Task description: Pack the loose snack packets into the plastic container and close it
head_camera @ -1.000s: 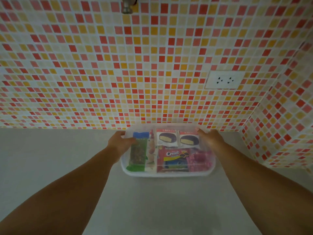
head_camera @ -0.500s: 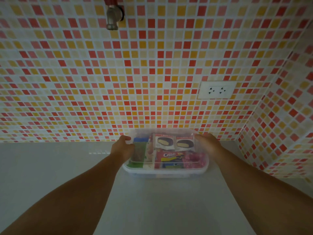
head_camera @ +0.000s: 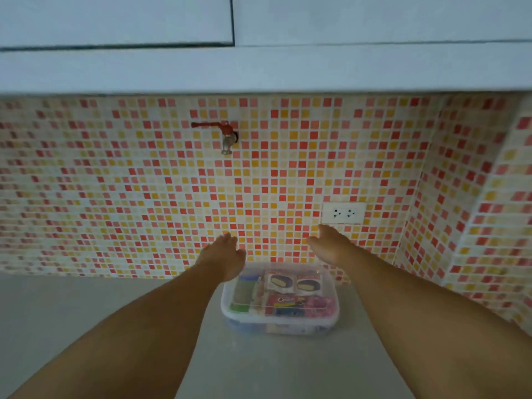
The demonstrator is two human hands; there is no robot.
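Clear plastic container (head_camera: 279, 321) holds snack packets (head_camera: 299, 302); two hands, left (head_camera: 223, 259) and right (head_camera: 331, 246), hover released.

Both hands are off the plastic container (head_camera: 278, 318) now: a second ago the left hand (head_camera: 223, 259) gripped its left end and the right hand (head_camera: 331, 246) its right end, and now both float above its far edge with fingers straight and relaxed, touching nothing. The container sits alone on the worktop (head_camera: 115, 312), lid on, packets showing through. The view has tipped upward, so the tap (head_camera: 227, 138) appears whole with its red handle, and a white cabinet (head_camera: 259, 38) fills the top
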